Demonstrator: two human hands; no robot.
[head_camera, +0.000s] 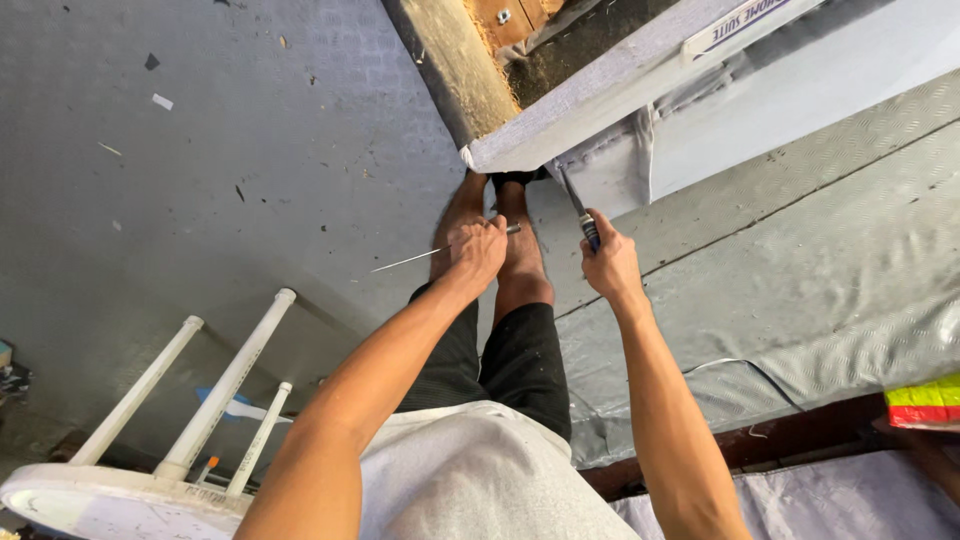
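Looking down past my grey shirt and black shorts, I see my legs standing on a grey floor. My left hand (477, 250) is closed on a thin metal rod (405, 261) that pokes out to the left. My right hand (610, 265) grips a dark-handled blade tool (578, 208), its tip raised to the corner of a grey fabric-covered frame (580, 105). Loose grey fabric (620, 160) hangs off that corner just above the tool. The two hands are close together under the frame's corner.
A white stool (150, 440) lies overturned at lower left, its legs pointing up and right. A grey textured sheet (800, 280) covers the floor on the right. A yellow and red object (925, 403) sits at the right edge. Small scraps dot the floor.
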